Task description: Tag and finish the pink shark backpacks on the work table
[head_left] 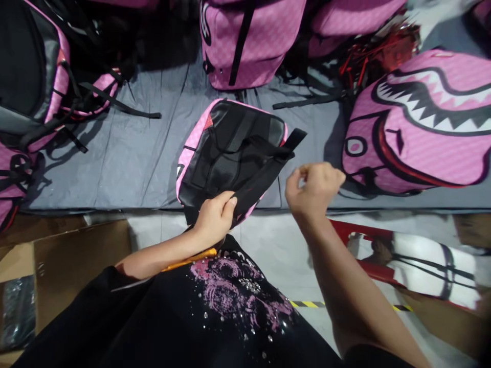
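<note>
A small pink and black backpack (218, 153) lies back panel up at the table's front edge, its black straps loose over it. With my left hand (215, 217) I grip a wide black shoulder strap (261, 181), thumb on top. My right hand (315, 186) is raised right of the backpack, apart from it, fingers curled closed; anything inside them is hidden. An orange-handled tool (192, 259) shows beneath my left wrist, partly covered, so its kind is unclear.
Larger pink backpacks stand around: one behind (253, 46), one with a toothed-mouth print (425, 122) at right, one with a black back panel (23, 66) at left. Below the grey-covered table (126, 163) are a cardboard box (80, 260) and a white strapped bundle (433, 266).
</note>
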